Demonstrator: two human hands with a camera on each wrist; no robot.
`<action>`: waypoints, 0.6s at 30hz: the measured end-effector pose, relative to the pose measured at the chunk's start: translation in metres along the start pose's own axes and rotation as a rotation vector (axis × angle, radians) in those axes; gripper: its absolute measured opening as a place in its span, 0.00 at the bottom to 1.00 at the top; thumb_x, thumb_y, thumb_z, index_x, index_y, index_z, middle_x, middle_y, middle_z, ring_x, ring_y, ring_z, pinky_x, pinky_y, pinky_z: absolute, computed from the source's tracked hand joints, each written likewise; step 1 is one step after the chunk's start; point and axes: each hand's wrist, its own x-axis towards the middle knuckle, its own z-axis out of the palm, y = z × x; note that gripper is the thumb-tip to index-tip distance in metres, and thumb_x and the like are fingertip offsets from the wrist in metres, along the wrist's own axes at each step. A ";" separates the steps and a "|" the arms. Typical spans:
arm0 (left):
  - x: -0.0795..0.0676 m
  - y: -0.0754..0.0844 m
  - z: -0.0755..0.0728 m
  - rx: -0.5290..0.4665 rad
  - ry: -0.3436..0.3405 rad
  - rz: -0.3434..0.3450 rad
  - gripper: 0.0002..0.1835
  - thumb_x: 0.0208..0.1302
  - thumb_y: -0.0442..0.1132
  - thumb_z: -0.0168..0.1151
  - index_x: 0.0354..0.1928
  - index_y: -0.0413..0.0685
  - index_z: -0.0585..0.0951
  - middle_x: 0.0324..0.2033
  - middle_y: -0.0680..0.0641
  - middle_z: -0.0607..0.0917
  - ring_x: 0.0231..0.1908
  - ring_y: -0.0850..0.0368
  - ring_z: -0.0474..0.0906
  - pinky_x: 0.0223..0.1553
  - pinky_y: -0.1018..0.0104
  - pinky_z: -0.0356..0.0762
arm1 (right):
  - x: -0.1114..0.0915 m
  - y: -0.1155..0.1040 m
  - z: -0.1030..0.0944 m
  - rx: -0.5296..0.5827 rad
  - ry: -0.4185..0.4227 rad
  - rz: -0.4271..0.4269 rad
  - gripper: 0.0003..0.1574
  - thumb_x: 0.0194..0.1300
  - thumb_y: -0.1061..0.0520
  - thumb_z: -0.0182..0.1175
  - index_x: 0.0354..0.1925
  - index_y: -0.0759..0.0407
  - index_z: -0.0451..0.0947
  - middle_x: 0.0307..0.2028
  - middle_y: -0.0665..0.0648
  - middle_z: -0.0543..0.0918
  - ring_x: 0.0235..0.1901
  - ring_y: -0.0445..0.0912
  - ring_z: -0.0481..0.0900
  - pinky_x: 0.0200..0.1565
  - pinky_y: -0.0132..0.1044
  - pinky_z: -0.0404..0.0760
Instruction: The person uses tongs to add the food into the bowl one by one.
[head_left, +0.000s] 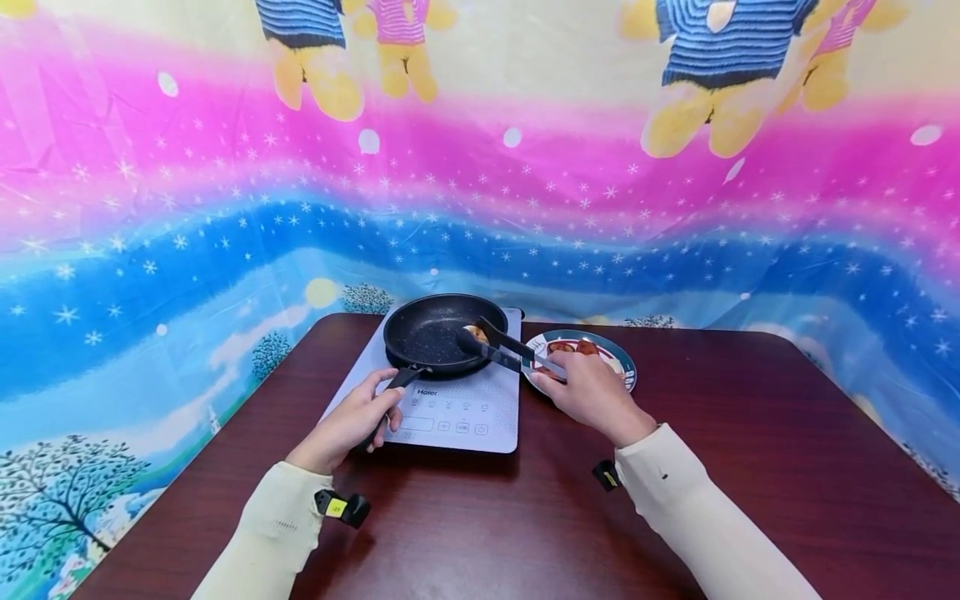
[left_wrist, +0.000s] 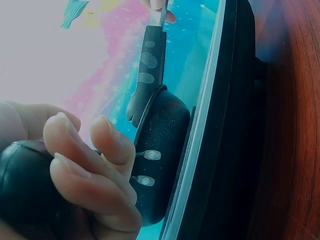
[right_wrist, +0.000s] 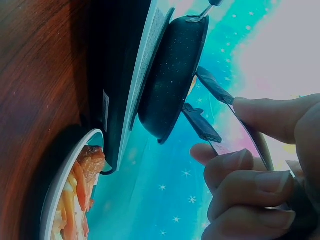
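Observation:
A black speckled frying pan [head_left: 427, 333] sits on a white induction cooktop [head_left: 498, 408]. My left hand [head_left: 360, 417] grips the pan's handle [left_wrist: 30, 185], fingers curled round it. In my right hand [head_left: 592, 392] is a pair of tongs [head_left: 510, 350] with black tips and metal arms, pinched between thumb and fingers. The tips reach over the pan's right side, about a small browned piece of food [head_left: 477, 333]; its kind is too small to tell. The right wrist view shows the tongs' black tips [right_wrist: 202, 122] at the pan rim, the food mostly hidden.
A patterned plate [head_left: 632, 367] with browned and pale food pieces stands right of the cooktop, partly behind my right hand. All rests on a dark red-brown wooden table [head_left: 712, 433]. A printed cloth [head_left: 585, 225] hangs along the table's far edge.

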 end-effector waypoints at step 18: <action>0.001 -0.004 -0.006 -0.149 -0.111 0.022 0.29 0.76 0.51 0.43 0.71 0.45 0.53 0.23 0.48 0.75 0.13 0.61 0.67 0.16 0.70 0.68 | -0.002 0.012 -0.018 0.079 -0.120 -0.007 0.21 0.68 0.45 0.59 0.49 0.59 0.78 0.30 0.53 0.78 0.27 0.46 0.72 0.30 0.40 0.72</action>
